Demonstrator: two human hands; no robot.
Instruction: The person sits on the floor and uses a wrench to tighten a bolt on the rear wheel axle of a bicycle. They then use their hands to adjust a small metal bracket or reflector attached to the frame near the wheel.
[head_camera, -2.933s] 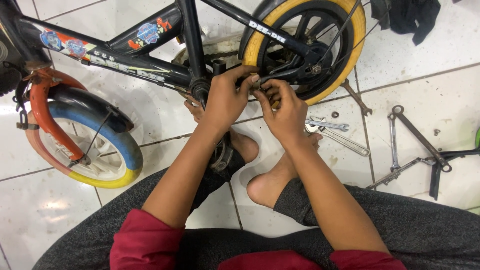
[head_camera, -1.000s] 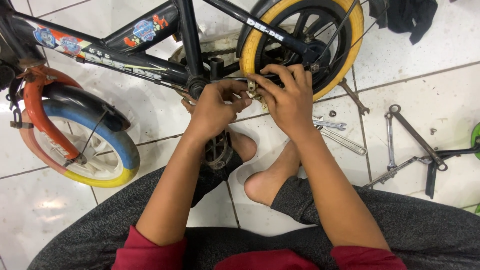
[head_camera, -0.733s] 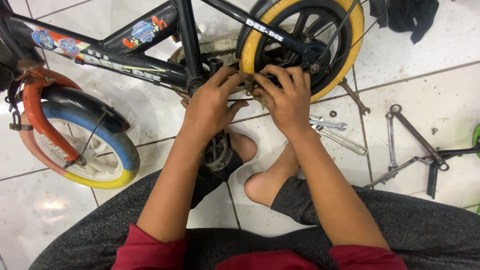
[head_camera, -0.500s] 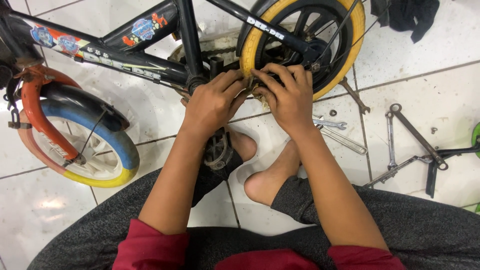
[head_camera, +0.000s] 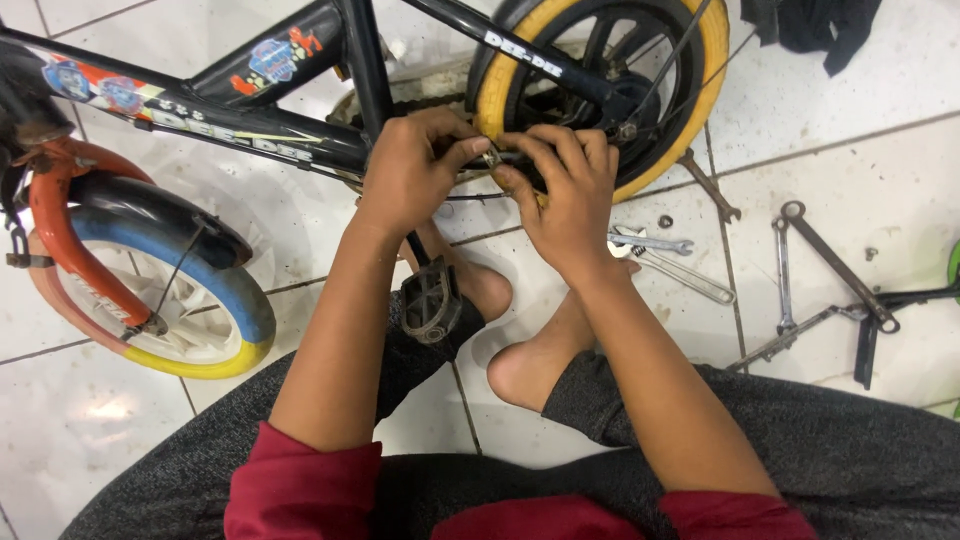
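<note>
A small black children's bicycle (head_camera: 250, 125) lies across the white tiled floor in front of me. My left hand (head_camera: 410, 170) grips the frame where the crank and chain (head_camera: 440, 85) sit. My right hand (head_camera: 565, 195) is close beside it, fingers curled around a small metal part by the yellow-tyred rear wheel (head_camera: 690, 100). The fingertips of both hands almost meet. What the fingers pinch is mostly hidden. A black pedal (head_camera: 430, 300) hangs below my left wrist, over my bare feet (head_camera: 530, 365).
The front wheel (head_camera: 190, 300) with blue and yellow tyre and orange mudguard sits at left. Spanners (head_camera: 660, 255) lie right of my right hand, more long wrenches (head_camera: 830, 275) further right. A dark cloth (head_camera: 810, 25) is at top right.
Both hands have stayed at the crank area, shifting only slightly; the left hand's fingers have moved closer onto the part beside the right hand. The bicycle has not moved.
</note>
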